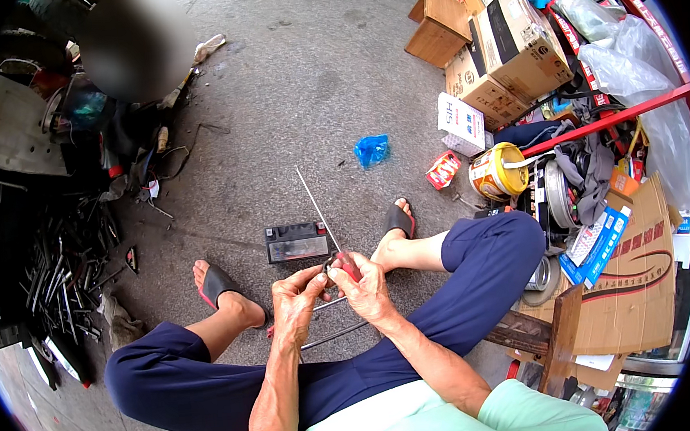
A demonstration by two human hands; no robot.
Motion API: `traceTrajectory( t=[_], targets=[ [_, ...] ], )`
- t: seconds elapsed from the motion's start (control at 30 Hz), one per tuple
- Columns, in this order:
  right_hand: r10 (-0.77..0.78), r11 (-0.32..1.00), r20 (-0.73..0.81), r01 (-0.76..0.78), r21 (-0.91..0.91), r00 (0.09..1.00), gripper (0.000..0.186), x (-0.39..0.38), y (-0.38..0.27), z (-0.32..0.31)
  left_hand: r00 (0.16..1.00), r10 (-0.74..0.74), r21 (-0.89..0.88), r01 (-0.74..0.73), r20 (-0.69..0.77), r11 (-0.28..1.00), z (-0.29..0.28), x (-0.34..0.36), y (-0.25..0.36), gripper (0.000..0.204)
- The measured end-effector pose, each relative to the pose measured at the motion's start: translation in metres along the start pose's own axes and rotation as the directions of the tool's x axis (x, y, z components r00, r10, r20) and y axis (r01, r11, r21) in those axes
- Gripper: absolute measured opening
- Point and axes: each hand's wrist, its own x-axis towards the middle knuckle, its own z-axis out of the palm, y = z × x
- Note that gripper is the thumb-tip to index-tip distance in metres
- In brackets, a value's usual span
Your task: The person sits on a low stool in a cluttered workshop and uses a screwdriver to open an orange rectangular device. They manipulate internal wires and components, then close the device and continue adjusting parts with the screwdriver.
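Both my hands meet between my knees, fingertips close together. My right hand (365, 289) is closed around the red handle of a long, thin-shafted screwdriver (316, 206), its bright shaft slanting away up and to the left. With thumb and fingers pinched, my left hand (295, 298) is beside that handle; a small dark piece shows at its fingertips, too small to name. Just beyond the hands a black rectangular battery (296, 242) lies on the ground. Thin metal rods (335, 332) run below my hands, partly hidden by them.
Dark metal tools and parts (63, 273) are heaped at the left. Cardboard boxes (503, 54), a yellow-lidded bucket (499, 171) and a red-framed rack (607, 114) crowd the right. A blue plastic bag (372, 151) lies ahead on the concrete ground (284, 81). Another person, blurred, is at upper left.
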Motion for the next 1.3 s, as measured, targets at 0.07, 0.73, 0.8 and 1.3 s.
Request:
traceTrajectory(
  t=[0.07, 0.73, 0.8, 1.3],
  targets=[
    [0.008, 1.000, -0.010, -0.008, 0.012, 1.000, 0.021, -0.001, 0.001, 0.001, 1.000, 0.014, -0.002, -0.014, 0.009, 1.000, 0.000, 0.000, 0.000, 0.023],
    [-0.097, 0.943, 0.309, -0.012, 0.332, 0.946, 0.025, -0.014, -0.058, -0.003, 0.984, 0.105, -0.247, -0.139, -0.146, 0.959, -0.005, -0.018, 0.048, 0.021],
    [-0.060, 0.888, 0.308, -0.091, 0.452, 0.950, 0.016, -0.011, -0.069, -0.010, 0.963, 0.089, -0.479, -0.204, -0.253, 0.854, -0.019, -0.025, 0.064, 0.019],
    [0.318, 0.813, 0.364, -0.449, 0.370, 0.876, 0.042, -0.020, -0.033, -0.060, 0.891, 0.445, -0.996, -0.070, -0.086, -0.053, -0.065, -0.068, 0.114, 0.022]
  ],
)
